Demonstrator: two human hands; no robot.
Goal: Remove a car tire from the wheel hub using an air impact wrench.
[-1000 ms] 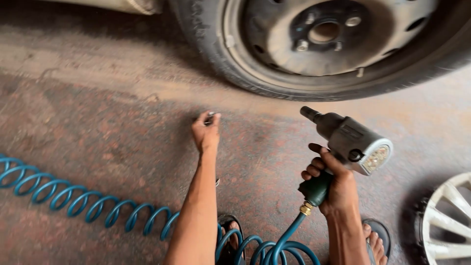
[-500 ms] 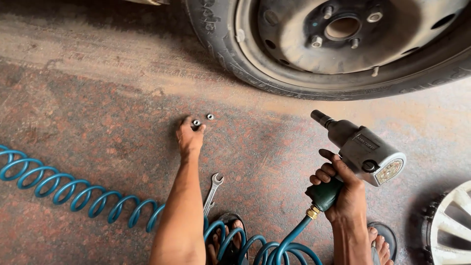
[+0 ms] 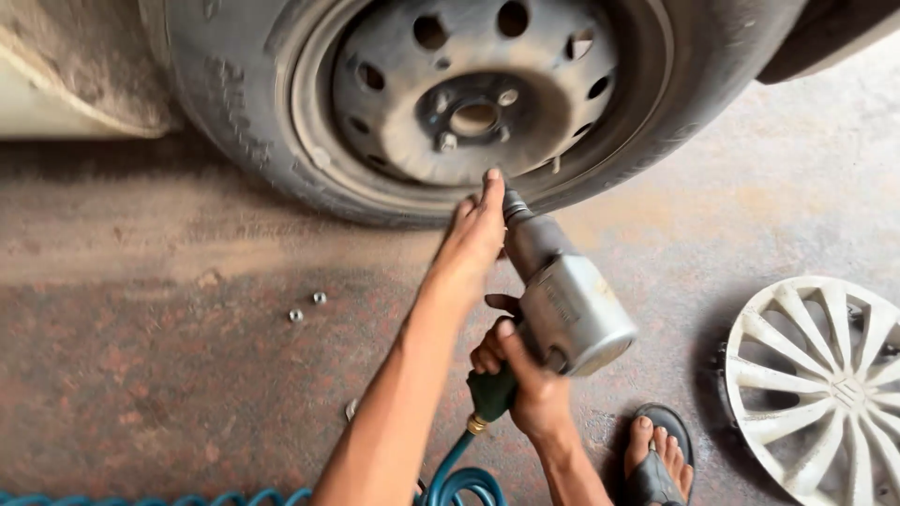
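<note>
right hand (image 3: 525, 379) grip clamped on impact wrench (image 3: 562, 300) handle, wrench angled up toward wheel (image 3: 469, 94). left hand (image 3: 476, 239) fingers together, steadying wrench nose near rim. two lug nuts (image 3: 307, 306) on floor, apart from hands. hubcap (image 3: 825, 375) lies right.

A white wheel cover (image 3: 830, 379) lies on the floor (image 3: 141, 394) at the right edge. Two small nuts (image 3: 307, 306) sit left. A sandal (image 3: 656, 459) shows below.
</note>
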